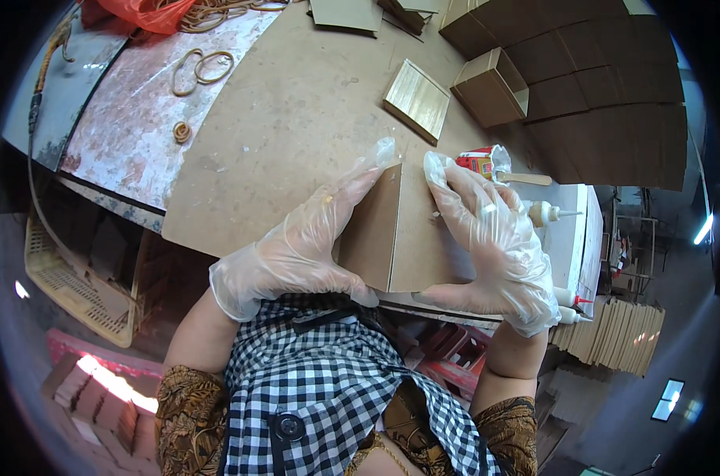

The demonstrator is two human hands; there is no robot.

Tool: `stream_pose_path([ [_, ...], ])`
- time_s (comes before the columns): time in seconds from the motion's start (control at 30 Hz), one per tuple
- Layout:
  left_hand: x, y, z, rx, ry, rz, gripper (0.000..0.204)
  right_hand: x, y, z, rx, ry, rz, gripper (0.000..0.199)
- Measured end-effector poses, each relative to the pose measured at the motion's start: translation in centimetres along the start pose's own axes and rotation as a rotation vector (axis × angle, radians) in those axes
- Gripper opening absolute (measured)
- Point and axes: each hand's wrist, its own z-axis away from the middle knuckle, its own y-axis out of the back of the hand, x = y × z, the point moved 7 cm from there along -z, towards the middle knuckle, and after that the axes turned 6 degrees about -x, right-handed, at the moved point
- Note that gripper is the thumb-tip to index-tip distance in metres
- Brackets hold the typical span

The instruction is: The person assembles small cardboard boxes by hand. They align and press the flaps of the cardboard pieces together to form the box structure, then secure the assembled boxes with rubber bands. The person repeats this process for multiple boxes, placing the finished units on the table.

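A brown board piece (373, 230) stands on the worktable (281, 135) close to my body, its thin pale upper edge pointing away from me. My left hand (304, 230), in a clear plastic glove, spans its left side with the thumb at the near end and the fingers at the far end. Gloved alike, my right hand (495, 238) cups the other side, thumb near and fingers bent at the far end. Whether the paler surface between is a second panel or the tabletop, I cannot tell. Beyond the right fingers is a red container (477, 162) with a flat wooden stick (528, 179).
A pale wooden panel (418, 103) and a small open brown box (487, 89) lie farther back, beside stacked brown boxes (606, 95). White squeeze bottles (542, 213) line the right side. Rubber bands (182, 132) and a red bag (150, 12) are at left, above a yellow crate (78, 285).
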Motion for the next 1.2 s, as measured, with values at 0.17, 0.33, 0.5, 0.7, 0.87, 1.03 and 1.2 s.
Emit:
stream_pose_path([
  [0.17,0.2,0.2,0.1,0.016,0.012,0.040,0.124,0.7,-0.9,-0.2,-0.047,-0.018,0.035,0.120],
  [0.33,0.4,0.3,-0.1,0.013,-0.015,0.021,0.122,0.5,-0.9,-0.2,-0.032,-0.006,0.065,0.119],
  [0.5,0.3,0.2,0.0,0.017,0.002,0.028,0.121,0.5,-1.0,-0.1,-0.015,-0.001,0.078,0.117],
  [0.7,0.1,0.1,0.0,0.014,-0.012,-0.021,0.122,0.4,-0.9,0.0,0.001,0.001,0.090,0.116],
  [0.87,0.2,0.2,0.0,0.009,-0.024,-0.012,0.121,0.2,-0.8,-0.2,-0.025,-0.018,0.073,0.114],
  [1.03,-0.1,0.1,-0.1,0.025,-0.057,-0.001,0.121,0.1,-0.7,-0.2,0.005,-0.002,0.046,0.112],
  [1.2,-0.1,0.1,-0.3,0.016,-0.057,-0.028,0.125,0.0,-0.6,-0.6,-0.052,-0.015,0.057,0.115],
])
